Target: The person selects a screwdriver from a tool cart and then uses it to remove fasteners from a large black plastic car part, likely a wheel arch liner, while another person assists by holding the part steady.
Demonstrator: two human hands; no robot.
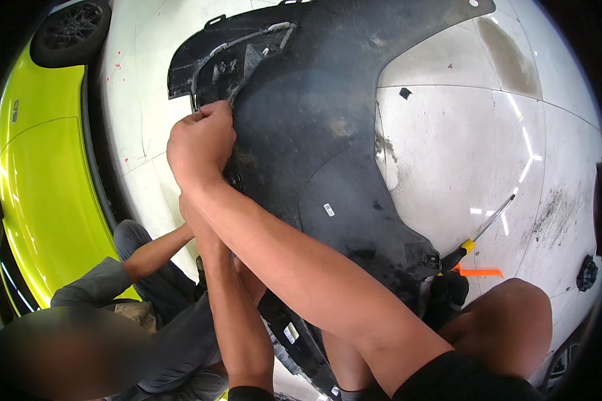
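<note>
A large dark grey car body panel (274, 127) with a curved cutout on its right side lies in front of me. At its upper left edge, my right hand (204, 137) is closed with the fingertips pinched together. What they pinch is hidden. A thin grey strip (194, 83) runs along the panel just beyond those fingers. My left hand (188, 208) is just below the right wrist, mostly covered by my crossing right forearm, so its fingers do not show. A small white label (328, 210) is stuck on the panel's middle.
A yellow-green car (43, 187) stands along the left. Another person (174, 341) crouches at lower left, one forearm reaching toward my left arm. At right are a long metal tool with a black and yellow handle (469, 246) and an orange tool (481, 273). A black scrap (405, 94) lies on the pale floor.
</note>
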